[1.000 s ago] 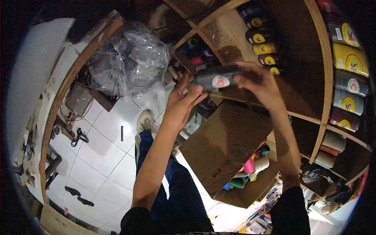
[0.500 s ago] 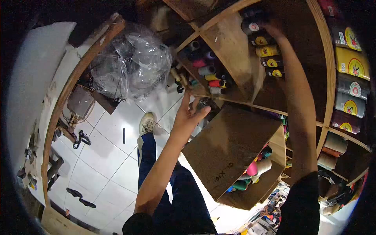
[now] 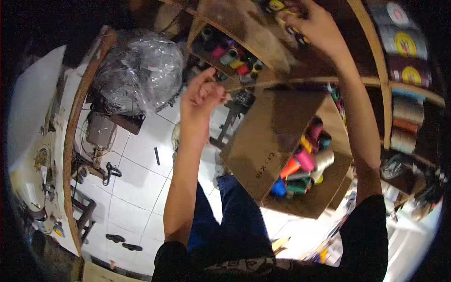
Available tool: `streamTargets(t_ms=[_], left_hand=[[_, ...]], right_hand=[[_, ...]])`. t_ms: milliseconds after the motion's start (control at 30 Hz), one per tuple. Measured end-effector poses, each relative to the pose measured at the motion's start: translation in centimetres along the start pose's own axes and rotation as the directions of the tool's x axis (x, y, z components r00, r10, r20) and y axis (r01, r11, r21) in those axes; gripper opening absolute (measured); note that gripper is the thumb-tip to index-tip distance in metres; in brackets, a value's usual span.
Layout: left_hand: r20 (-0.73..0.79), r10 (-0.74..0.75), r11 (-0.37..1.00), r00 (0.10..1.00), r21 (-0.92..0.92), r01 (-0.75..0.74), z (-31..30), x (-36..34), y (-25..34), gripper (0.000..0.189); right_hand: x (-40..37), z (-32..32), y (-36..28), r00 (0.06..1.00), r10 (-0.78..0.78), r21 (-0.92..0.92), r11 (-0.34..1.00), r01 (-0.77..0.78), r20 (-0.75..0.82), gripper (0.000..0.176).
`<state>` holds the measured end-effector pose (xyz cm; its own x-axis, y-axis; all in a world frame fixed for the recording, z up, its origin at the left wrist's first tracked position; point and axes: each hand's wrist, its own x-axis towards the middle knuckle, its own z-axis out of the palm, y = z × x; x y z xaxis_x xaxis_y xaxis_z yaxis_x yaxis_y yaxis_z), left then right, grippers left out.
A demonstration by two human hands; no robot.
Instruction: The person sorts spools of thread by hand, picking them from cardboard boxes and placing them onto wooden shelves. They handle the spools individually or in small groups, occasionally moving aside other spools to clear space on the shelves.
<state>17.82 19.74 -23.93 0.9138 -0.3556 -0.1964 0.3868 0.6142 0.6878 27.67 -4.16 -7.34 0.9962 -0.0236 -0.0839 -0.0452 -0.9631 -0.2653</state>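
My right hand (image 3: 319, 28) reaches into an upper shelf compartment, over a row of dark thread spools (image 3: 276, 5) with yellow labels. Its thumb lies across the spools. The other fingers are bent, blurred and partly cut off, so a hold cannot be told. My left hand (image 3: 204, 95) is raised in front of the lower shelf, its fingers loosely bent and apart, with nothing seen in them. Below and between my arms stands a tilted cardboard box (image 3: 268, 141). Thread cones of several colours, among them a pink cone (image 3: 306, 160) and a cream cone (image 3: 324, 160), show in its opening.
A lower compartment holds several coloured spools (image 3: 242, 69). Labelled spools (image 3: 405, 44) fill the shelf at right. Clear plastic wrapping (image 3: 141, 70) bulges at left beside a wooden edge (image 3: 70, 155). Sandals (image 3: 115, 238) lie on the white tiled floor (image 3: 136, 188).
My right hand has come across in front of the spool row. My left hand has moved left and up, its fingers more bent. The view has shifted, showing more cones in the box.
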Motion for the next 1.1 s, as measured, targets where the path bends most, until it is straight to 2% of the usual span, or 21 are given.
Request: streamTargets(t_ms=[33, 133, 233, 300, 333, 367, 433, 467, 533, 567, 633, 700, 733, 767, 800, 833, 867, 900, 967, 1033, 1100], left_hand=[[0.041, 0.066, 0.998, 0.997, -0.016, -0.065, 1.2, -0.4, 0.3, 0.044], [0.077, 0.102, 0.984, 0.992, 0.136, -0.112, 6.6, -2.9, 1.9, 0.034], [0.207, 0.137, 0.963, 0.969, 0.202, -0.179, 13.1, -6.2, 1.5, 0.029], [0.399, 0.136, 0.891, 0.907, 0.351, -0.288, 16.4, -7.5, 0.3, 0.028], [0.496, 0.122, 0.843, 0.860, 0.405, -0.354, 18.7, -8.4, -0.2, 0.028], [0.473, 0.079, 0.673, 0.878, 0.624, -0.397, 21.7, -10.2, -0.5, 0.029], [0.581, -0.020, 0.797, 0.814, 0.501, -0.338, 26.7, -12.2, -2.6, 0.028], [0.645, -0.075, 0.810, 0.760, 0.484, -0.330, 29.3, -13.0, -4.7, 0.028], [0.738, -0.200, 0.826, 0.644, 0.480, -0.294, 34.0, -14.9, -8.9, 0.026], [0.751, -0.291, 0.763, 0.593, 0.556, -0.330, 36.6, -16.3, -11.3, 0.026], [0.738, -0.448, 0.603, 0.504, 0.666, -0.438, 42.1, -19.6, -16.7, 0.025], [0.763, -0.560, 0.648, 0.323, 0.646, -0.403, 45.1, -22.0, -22.6, 0.023], [0.774, -0.576, 0.640, 0.263, 0.626, -0.446, 46.7, -23.0, -25.5, 0.022], [0.779, -0.591, 0.631, 0.207, 0.607, -0.482, 48.1, -23.9, -28.1, 0.021], [0.741, -0.654, 0.589, 0.151, 0.624, -0.513, 49.2, -24.4, -30.5, 0.024], [0.700, -0.707, 0.550, 0.097, 0.632, -0.546, 50.1, -24.6, -32.9, 0.026], [0.676, -0.730, 0.547, 0.102, 0.667, -0.506, 50.6, -25.4, -35.1, 0.024], [0.677, -0.730, 0.552, 0.092, 0.664, -0.505, 50.8, -25.8, -36.8, 0.024], [0.677, -0.731, 0.559, 0.081, 0.663, -0.498, 50.5, -26.5, -39.9, 0.024], [0.683, -0.723, 0.553, 0.101, 0.661, -0.508, 49.6, -26.7, -41.7, 0.024], [0.694, -0.711, 0.550, 0.115, 0.650, -0.525, 48.8, -26.5, -42.7, 0.025]], right_hand=[[-3.4, -0.3, 0.7, 0.985, -0.171, 0.018, 0.985, 0.170, 0.010, 0.041], [-15.0, -4.4, 1.0, 0.925, -0.298, 0.176, 0.949, 0.261, 0.234, 0.028], [-26.2, -9.7, 4.5, 0.891, -0.087, 0.358, 0.929, -0.089, 0.446, 0.023], [-35.0, -12.2, 9.6, 0.943, -0.039, 0.483, 0.865, -0.134, 0.331, 0.022], [-39.5, -13.7, 12.0, 0.940, 0.085, 0.527, 0.810, -0.258, 0.329, 0.025], [-44.7, -14.9, 14.1, 0.915, 0.214, 0.576, 0.721, -0.385, 0.343, 0.029], [-54.4, -16.0, 18.9, 0.871, 0.362, 0.596, 0.634, -0.492, 0.333, 0.035], [-58.8, -15.8, 21.4, 0.815, 0.500, 0.534, 0.621, -0.574, 0.295, 0.036], [-66.3, -12.9, 27.6, 0.706, 0.669, 0.649, 0.434, -0.624, 0.231, 0.031], [-69.4, -10.4, 30.7, 0.637, 0.744, 0.730, 0.321, -0.604, 0.200, 0.025], [-75.0, -3.3, 37.1, 0.587, 0.806, 0.844, 0.264, -0.467, 0.073, 0.024], [-76.6, 1.9, 40.6, 0.458, 0.826, 0.751, 0.067, -0.657, 0.327, 0.037], [-77.9, 6.0, 44.2, 0.624, 0.691, 0.495, 0.423, -0.759, 0.366, 0.041], [-78.5, 10.0, 45.7, 0.704, 0.587, 0.243, 0.672, -0.699, 0.401, 0.047], [-79.0, 13.9, 47.1, 0.771, 0.471, -0.009, 0.855, -0.518, 0.429, 0.054], [-78.8, 17.3, 47.5, 0.819, 0.415, -0.218, 0.909, -0.355, 0.398, 0.062], [-79.6, 22.4, 47.9, 0.859, 0.420, -0.324, 0.889, -0.323, 0.294, 0.069], [-79.2, 24.1, 47.3, 0.892, 0.409, -0.430, 0.852, -0.298, 0.194, 0.077], [-78.7, 26.3, 47.7, 0.865, 0.344, -0.292, 0.925, -0.244, 0.366, 0.083], [-78.8, 28.9, 47.8, 0.858, 0.264, -0.178, 0.962, -0.205, 0.440, 0.086], [-78.4, 30.8, 49.1, 0.885, 0.222, -0.132, 0.974, -0.184, 0.408, 0.087]])
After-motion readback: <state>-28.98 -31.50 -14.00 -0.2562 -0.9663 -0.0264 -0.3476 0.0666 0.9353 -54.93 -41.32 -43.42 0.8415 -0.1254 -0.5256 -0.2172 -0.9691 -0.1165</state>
